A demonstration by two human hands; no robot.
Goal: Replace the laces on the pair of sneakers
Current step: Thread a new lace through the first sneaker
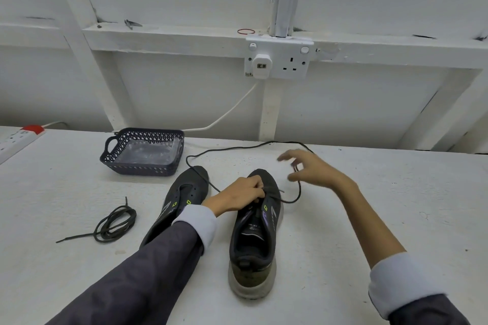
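Two dark grey sneakers stand side by side on the white table, toes pointing away from me. My left hand (241, 194) grips the front eyelet area of the right sneaker (253, 237). A long black lace (237, 148) runs from that sneaker in a wide loop across the table and over the toe of the left sneaker (182, 192). My right hand (310, 167) hovers beyond the right sneaker's toe and pinches this lace between thumb and finger, the other fingers spread. The left sneaker has bare eyelets; my left sleeve hides its heel. A second black lace (113, 224) lies coiled at the left.
A dark perforated basket (144, 166) with clear plastic inside stands behind the left sneaker. A white power strip (15, 138) lies at the far left edge. On the wall behind are a double socket (277, 59) and a white cable.
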